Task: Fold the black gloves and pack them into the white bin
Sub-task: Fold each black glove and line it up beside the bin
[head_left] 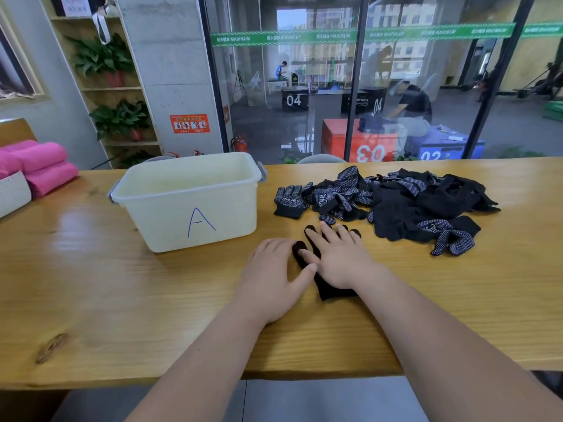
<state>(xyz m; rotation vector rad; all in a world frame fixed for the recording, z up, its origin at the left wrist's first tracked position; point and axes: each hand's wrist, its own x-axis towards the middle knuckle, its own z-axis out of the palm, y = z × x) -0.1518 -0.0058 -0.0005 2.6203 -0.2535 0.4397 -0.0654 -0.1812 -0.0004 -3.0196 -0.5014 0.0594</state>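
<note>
A black glove [330, 289] lies flat on the wooden table [122, 300], fingers pointing away from me. My right hand [341, 257] lies flat on top of it with fingers spread, covering most of it. My left hand [274, 269] rests flat beside it, the thumb touching the glove's left edge. A pile of black gloves [405, 202] with white grip dots sits behind and to the right. One single glove [289, 201] lies apart at the pile's left. The white bin [189, 199], marked with a blue "A", stands to the left of the gloves and looks empty.
Pink rolled cloths [42, 169] and a white fabric item [12, 193] sit at the table's far left. A glass wall stands behind the table. The table's near edge runs just under my forearms.
</note>
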